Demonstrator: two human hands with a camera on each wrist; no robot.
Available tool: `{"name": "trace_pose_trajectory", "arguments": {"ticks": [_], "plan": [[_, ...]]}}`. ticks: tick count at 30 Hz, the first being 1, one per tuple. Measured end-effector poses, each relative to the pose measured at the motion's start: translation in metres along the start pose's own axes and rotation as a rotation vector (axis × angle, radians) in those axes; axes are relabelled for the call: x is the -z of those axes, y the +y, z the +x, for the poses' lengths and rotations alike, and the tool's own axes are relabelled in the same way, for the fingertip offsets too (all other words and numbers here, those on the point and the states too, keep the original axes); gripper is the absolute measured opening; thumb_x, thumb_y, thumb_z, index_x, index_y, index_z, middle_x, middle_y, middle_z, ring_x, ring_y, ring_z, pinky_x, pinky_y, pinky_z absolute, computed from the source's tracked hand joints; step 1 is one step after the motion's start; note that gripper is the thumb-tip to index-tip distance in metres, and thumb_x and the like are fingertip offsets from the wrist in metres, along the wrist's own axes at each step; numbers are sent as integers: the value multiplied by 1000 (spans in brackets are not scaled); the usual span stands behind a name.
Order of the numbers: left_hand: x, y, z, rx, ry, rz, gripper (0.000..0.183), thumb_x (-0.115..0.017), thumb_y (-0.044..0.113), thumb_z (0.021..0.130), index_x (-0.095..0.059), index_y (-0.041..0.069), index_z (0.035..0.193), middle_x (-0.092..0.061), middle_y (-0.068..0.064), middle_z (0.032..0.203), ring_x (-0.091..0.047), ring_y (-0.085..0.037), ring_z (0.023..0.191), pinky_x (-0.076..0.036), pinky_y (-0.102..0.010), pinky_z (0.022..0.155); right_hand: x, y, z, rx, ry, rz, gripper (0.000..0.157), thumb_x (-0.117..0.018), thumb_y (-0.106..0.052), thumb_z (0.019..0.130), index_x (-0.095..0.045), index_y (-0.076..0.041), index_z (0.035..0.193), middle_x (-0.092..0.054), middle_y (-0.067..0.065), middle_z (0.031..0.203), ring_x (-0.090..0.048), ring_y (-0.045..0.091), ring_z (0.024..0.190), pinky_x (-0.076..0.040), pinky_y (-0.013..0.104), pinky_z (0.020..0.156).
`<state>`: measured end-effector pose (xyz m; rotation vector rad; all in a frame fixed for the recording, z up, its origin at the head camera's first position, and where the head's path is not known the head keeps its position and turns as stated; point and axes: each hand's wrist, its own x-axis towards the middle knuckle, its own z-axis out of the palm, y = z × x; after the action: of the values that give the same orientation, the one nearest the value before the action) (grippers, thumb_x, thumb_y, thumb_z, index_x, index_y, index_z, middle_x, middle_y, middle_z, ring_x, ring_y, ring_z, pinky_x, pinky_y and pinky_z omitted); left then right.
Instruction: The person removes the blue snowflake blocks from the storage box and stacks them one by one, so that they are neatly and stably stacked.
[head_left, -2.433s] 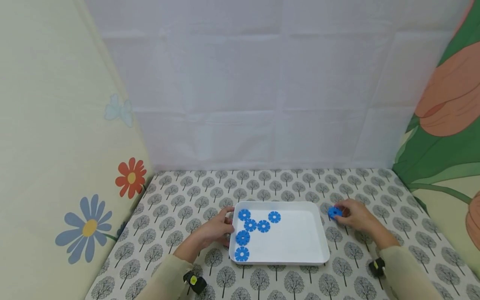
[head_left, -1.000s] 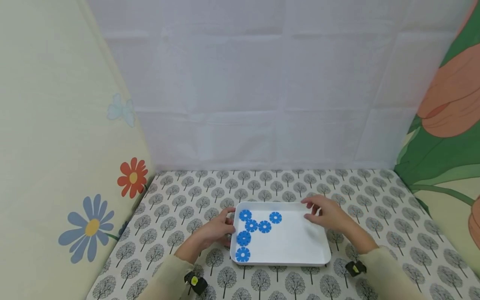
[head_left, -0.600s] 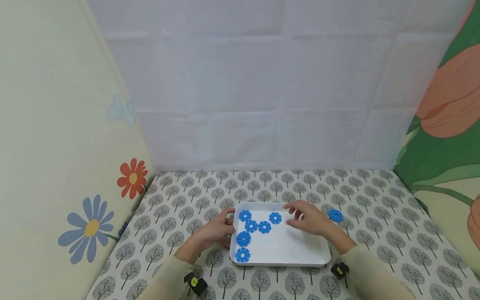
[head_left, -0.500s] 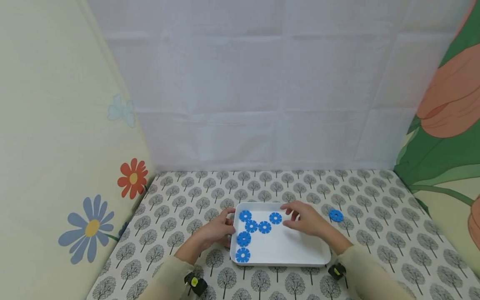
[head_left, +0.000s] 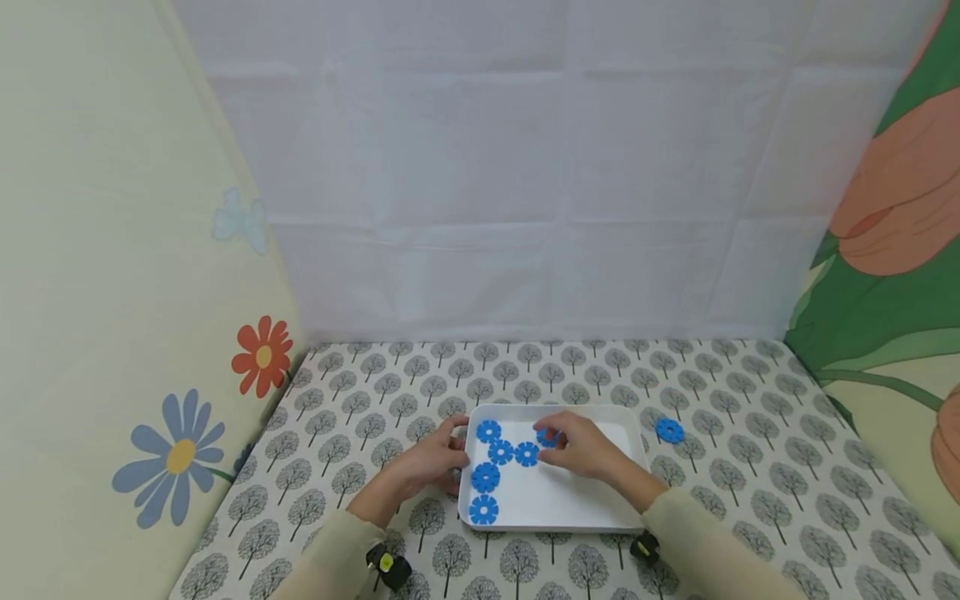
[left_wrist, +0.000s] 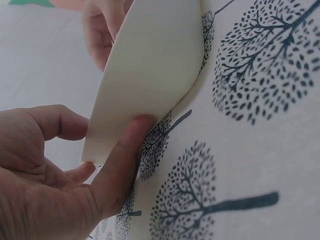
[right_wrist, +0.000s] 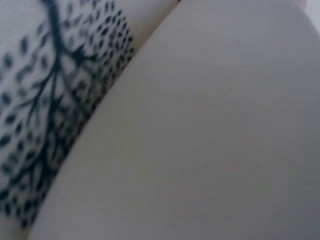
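In the head view a white tray (head_left: 570, 500) lies on the cloth. My left hand (head_left: 431, 458) grips its left side. The left wrist view shows the thumb against the tray's outer wall (left_wrist: 150, 70) and another finger at the rim. My right hand (head_left: 581, 450) is inside the tray, thumb and fingers curled round a blue snowflake building disc (head_left: 548, 437), which they partly cover. Several more such discs lie toward the tray's left, among them a disc (head_left: 527, 454) left of the right thumb and a disc (head_left: 483, 509) in the near left corner.
One more blue disc (head_left: 670, 431) lies on the tree-print cloth (head_left: 727, 475), right of the tray. A white sheet (head_left: 480, 208) hangs behind the table. Painted panels stand at both sides. The right wrist view is filled mostly by a pale blurred surface.
My right hand has let go of the disc on the cloth at the right and moved left over the tray to another disc. The left hand has stayed at the tray's left side.
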<state>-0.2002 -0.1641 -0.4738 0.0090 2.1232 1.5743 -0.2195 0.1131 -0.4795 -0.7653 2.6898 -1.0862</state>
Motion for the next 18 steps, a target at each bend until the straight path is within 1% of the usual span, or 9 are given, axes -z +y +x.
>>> {"name": "trace_pose_trajectory", "arguments": {"ticks": [6,9,14,18], "plan": [[0,0,0,4,-2,2,75,-57,0,92,-24,10,157,-48,-24,124,-64,-34,95,-62,-47,70,-7,-6,6,-33,-19,-23,44,-82,-16,82,-70,-4,122,-63,3,98,-57,13,85,-52,26,74],[0,0,1,7,1,8,75,-58,0,91,-24,10,157,-48,-24,124,-64,-34,96,-62,-47,70,-10,-7,6,-54,-22,-42,45,-83,-17,81,-70,-5,122,-61,2,98,-56,15,88,-52,29,78],[-1,1,1,14,6,12,76,-58,-1,91,-23,10,158,-48,-24,123,-64,-34,96,-62,-46,70,-15,-5,9,-99,-36,-83,47,-85,-22,79,-71,-11,122,-59,0,100,-54,15,92,-52,36,86],[-1,0,1,15,7,14,77,-58,-1,91,-22,9,158,-48,-24,123,-63,-34,96,-62,-47,71,-19,-3,12,-144,-50,-99,49,-86,-25,77,-72,-14,123,-57,-2,101,-53,14,93,-52,38,87]]}}
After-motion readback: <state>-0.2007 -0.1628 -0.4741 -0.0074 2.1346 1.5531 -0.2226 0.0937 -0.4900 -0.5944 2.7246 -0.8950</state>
